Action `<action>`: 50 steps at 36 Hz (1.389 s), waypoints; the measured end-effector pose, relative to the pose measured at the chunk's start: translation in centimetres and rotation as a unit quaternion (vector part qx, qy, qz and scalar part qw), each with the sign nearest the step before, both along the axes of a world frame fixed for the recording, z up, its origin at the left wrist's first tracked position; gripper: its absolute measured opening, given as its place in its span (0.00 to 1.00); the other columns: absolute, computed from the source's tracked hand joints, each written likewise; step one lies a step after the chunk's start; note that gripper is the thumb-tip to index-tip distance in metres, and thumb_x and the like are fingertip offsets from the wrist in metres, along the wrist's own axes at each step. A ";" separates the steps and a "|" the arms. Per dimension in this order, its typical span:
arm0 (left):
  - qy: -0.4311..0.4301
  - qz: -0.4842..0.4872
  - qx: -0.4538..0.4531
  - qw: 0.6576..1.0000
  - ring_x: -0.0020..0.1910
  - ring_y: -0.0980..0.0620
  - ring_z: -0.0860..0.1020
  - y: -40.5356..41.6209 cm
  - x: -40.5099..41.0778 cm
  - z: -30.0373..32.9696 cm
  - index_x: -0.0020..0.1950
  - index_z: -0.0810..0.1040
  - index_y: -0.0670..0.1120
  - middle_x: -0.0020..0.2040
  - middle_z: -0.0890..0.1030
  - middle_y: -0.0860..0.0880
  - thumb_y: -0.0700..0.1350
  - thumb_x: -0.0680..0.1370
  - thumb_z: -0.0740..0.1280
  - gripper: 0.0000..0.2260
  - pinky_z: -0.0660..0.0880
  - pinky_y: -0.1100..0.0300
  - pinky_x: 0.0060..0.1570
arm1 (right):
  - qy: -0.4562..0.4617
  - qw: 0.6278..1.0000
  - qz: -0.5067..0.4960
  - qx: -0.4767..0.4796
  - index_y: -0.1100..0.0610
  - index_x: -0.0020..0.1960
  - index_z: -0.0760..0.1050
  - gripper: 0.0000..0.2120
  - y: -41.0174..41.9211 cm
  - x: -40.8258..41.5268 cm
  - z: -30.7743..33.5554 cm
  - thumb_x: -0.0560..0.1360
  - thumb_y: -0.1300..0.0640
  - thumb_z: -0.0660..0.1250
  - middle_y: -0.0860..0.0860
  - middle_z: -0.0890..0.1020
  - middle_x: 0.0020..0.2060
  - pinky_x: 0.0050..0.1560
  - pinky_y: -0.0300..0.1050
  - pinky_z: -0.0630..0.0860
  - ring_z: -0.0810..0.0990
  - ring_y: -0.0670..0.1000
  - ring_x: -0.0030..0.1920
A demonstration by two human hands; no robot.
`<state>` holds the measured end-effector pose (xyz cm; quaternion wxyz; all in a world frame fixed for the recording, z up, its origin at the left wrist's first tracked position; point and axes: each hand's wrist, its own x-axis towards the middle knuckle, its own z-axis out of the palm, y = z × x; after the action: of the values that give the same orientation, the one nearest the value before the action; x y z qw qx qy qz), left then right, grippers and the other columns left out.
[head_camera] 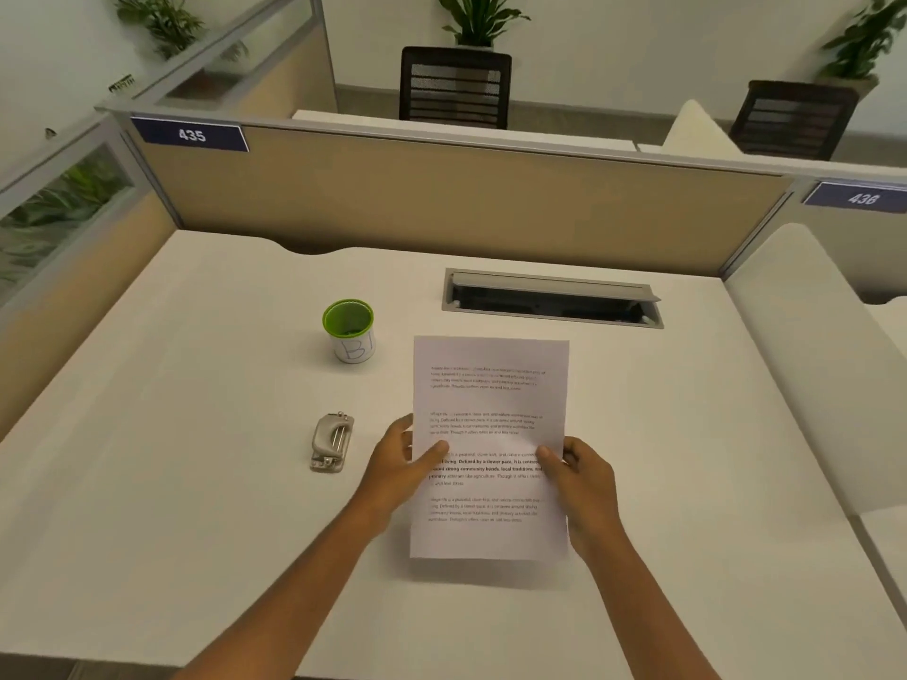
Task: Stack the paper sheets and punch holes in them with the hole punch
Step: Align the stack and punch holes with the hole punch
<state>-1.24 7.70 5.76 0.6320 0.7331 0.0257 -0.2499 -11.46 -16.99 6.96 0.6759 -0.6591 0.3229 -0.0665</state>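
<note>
White printed paper sheets (491,400) are held upright-tilted above the white desk, their lower edge just over the surface with a shadow beneath. My left hand (400,466) grips the sheets' left edge, thumb on the front. My right hand (581,476) grips the right edge the same way. How many sheets are in the stack cannot be told. A small grey metal hole punch (333,441) lies on the desk to the left of my left hand, apart from it.
A green-rimmed cup marked "B1" (349,331) stands behind the punch. A grey cable hatch (552,297) is set in the desk (172,483) behind the paper. A tan partition (441,198) closes the far edge; another desk adjoins on the right.
</note>
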 end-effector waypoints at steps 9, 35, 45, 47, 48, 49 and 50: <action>-0.146 0.060 -0.079 0.984 0.52 0.60 0.86 -3.2 0.9 4.9 0.54 0.82 0.69 0.54 0.87 0.61 0.50 0.78 0.75 0.12 0.82 0.67 0.45 | -0.146 0.988 -0.022 -0.042 0.48 0.51 0.83 0.02 -0.9 0.9 4.4 0.83 0.54 0.72 0.48 0.90 0.52 0.49 0.36 0.84 0.88 0.48 0.51; -0.234 0.026 0.023 0.972 0.51 0.59 0.84 -4.5 -0.6 2.0 0.54 0.80 0.62 0.51 0.85 0.62 0.45 0.82 0.71 0.10 0.83 0.61 0.49 | -0.151 0.961 -0.015 -0.230 0.44 0.72 0.72 0.31 -4.4 -0.4 4.8 0.75 0.62 0.80 0.40 0.81 0.66 0.63 0.41 0.81 0.83 0.46 0.64; -0.360 -0.137 0.062 0.921 0.50 0.53 0.85 -5.2 1.2 6.2 0.58 0.82 0.54 0.51 0.85 0.59 0.48 0.83 0.65 0.07 0.83 0.60 0.45 | -0.123 0.814 0.128 -0.554 0.46 0.82 0.64 0.42 -5.6 1.7 12.6 0.73 0.50 0.81 0.47 0.73 0.77 0.83 0.59 0.54 0.69 0.51 0.77; -0.384 -0.157 0.083 0.906 0.50 0.53 0.84 -5.4 1.3 6.7 0.60 0.81 0.53 0.52 0.85 0.58 0.50 0.83 0.64 0.09 0.84 0.58 0.47 | -0.115 0.821 0.157 -0.537 0.47 0.75 0.74 0.30 -5.7 1.7 12.6 0.75 0.50 0.80 0.47 0.82 0.68 0.79 0.57 0.63 0.78 0.51 0.68; -0.389 -0.162 0.089 0.902 0.51 0.53 0.84 -5.5 1.4 7.0 0.60 0.81 0.53 0.53 0.85 0.58 0.51 0.83 0.64 0.10 0.84 0.57 0.48 | -0.125 0.820 0.163 -0.534 0.49 0.69 0.80 0.22 -5.9 1.6 12.6 0.76 0.50 0.79 0.47 0.85 0.63 0.75 0.58 0.71 0.83 0.52 0.62; -0.393 -0.165 0.095 0.900 0.51 0.53 0.84 -5.6 1.4 7.3 0.61 0.81 0.53 0.53 0.85 0.57 0.52 0.83 0.63 0.10 0.84 0.57 0.48 | -0.142 0.819 0.166 -0.530 0.52 0.62 0.84 0.14 -6.1 1.4 12.5 0.78 0.51 0.77 0.48 0.88 0.56 0.66 0.58 0.80 0.86 0.52 0.54; -0.397 -0.167 0.100 0.897 0.50 0.53 0.84 -5.6 1.4 7.5 0.61 0.81 0.54 0.53 0.85 0.58 0.52 0.83 0.63 0.11 0.84 0.58 0.48 | -0.158 0.824 0.162 -0.519 0.54 0.57 0.86 0.10 -6.3 1.2 12.3 0.79 0.51 0.76 0.50 0.89 0.51 0.55 0.55 0.85 0.87 0.52 0.48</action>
<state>0.19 2.10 13.26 0.4622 0.8244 -0.3247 -0.0362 -10.30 -23.34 19.24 0.2770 -0.9359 0.0176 -0.2169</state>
